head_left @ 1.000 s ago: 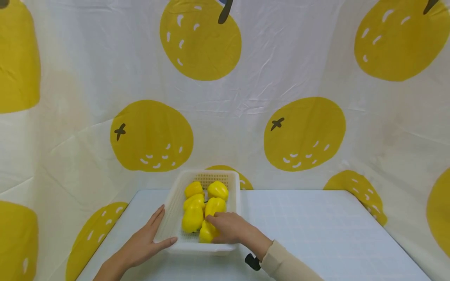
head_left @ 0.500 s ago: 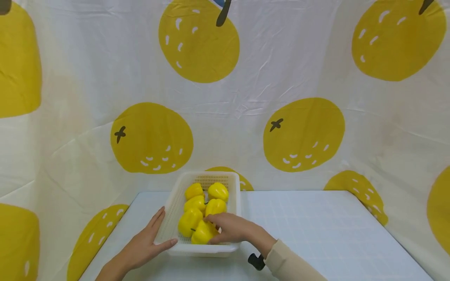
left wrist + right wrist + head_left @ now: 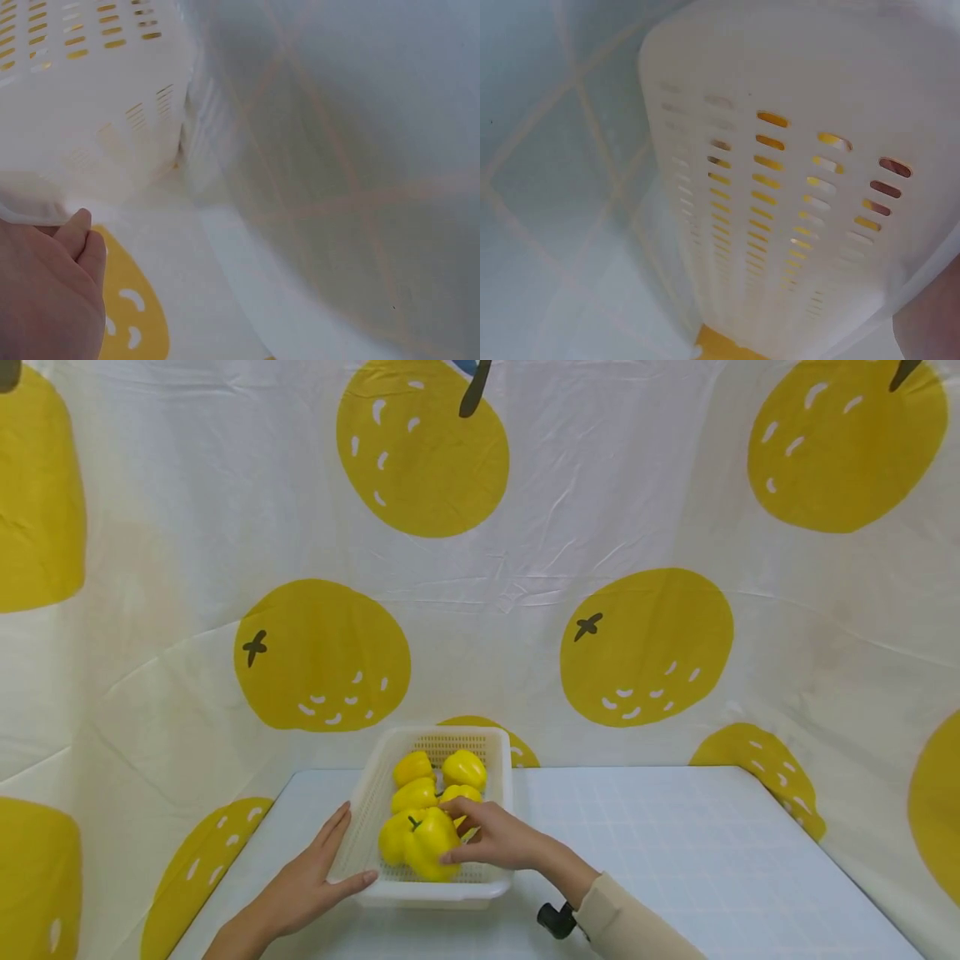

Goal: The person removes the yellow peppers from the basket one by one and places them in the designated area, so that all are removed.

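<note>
In the head view, a white plastic basket (image 3: 507, 860) holds several yellow bell peppers. My right hand (image 3: 495, 837) reaches over its right side and grips the nearest bell pepper (image 3: 433, 847) between thumb and fingers. That pepper's green stem shows at its upper left, and it overlaps another bell pepper (image 3: 393, 837) on its left. More bell peppers (image 3: 414, 796) lie behind. My left hand (image 3: 302, 881) rests at the basket's near left corner, fingers straight along the left side and thumb at the front rim. In the left wrist view its fingertips (image 3: 79, 229) are at the rim.
The basket stands on a table (image 3: 660, 852) with a pale blue checked cover. Behind and at the sides hangs a white curtain (image 3: 487, 635) printed with big yellow fruits. A black device (image 3: 557, 921) sits under my right wrist.
My right hand has shifted the nearest bell pepper left and slightly up, turning it so its stem shows. It now covers part of the pepper beside it. The left hand stays at the corner.
</note>
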Demonstrator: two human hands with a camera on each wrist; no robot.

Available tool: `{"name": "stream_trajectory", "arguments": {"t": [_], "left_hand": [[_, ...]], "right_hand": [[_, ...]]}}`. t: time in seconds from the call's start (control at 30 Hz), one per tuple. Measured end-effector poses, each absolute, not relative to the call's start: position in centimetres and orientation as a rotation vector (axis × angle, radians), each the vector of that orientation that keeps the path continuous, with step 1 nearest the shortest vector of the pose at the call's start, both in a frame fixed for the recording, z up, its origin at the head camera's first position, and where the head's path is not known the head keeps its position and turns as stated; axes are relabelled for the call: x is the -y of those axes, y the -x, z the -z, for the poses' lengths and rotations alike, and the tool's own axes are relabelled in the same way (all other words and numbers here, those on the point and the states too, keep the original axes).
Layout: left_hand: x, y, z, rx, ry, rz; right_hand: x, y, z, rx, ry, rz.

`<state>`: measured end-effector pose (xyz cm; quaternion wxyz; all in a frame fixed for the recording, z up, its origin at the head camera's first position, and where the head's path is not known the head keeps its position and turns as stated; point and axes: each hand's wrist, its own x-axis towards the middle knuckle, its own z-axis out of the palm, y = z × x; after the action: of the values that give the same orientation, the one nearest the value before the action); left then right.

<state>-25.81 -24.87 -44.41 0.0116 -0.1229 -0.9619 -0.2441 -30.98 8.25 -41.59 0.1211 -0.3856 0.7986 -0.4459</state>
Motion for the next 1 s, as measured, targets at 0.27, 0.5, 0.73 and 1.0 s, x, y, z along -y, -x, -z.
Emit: {"name": "stream_trajectory", "arguments": {"t": [0.27,0.5,0.73,1.0], "left_hand": [[25.0,25.9,44.7,3.014,0.370,0.780],[25.0,25.8,44.4,3.015,0.381,0.755],[24.8,25.7,44.2,3.008,0.402,0.766],[25.0,25.9,44.7,2.988,0.391,0.769]], "right_hand": [[-8.2,30.9,41.6,-2.351,1.050,1.412],[-8.0,30.8,40.9,-2.427,0.942,1.468],[-9.1,31.0,40.5,-2.450,0.789,1.581],[-11.3,31.6,39.7,-2.478,0.767,1.634]]}}
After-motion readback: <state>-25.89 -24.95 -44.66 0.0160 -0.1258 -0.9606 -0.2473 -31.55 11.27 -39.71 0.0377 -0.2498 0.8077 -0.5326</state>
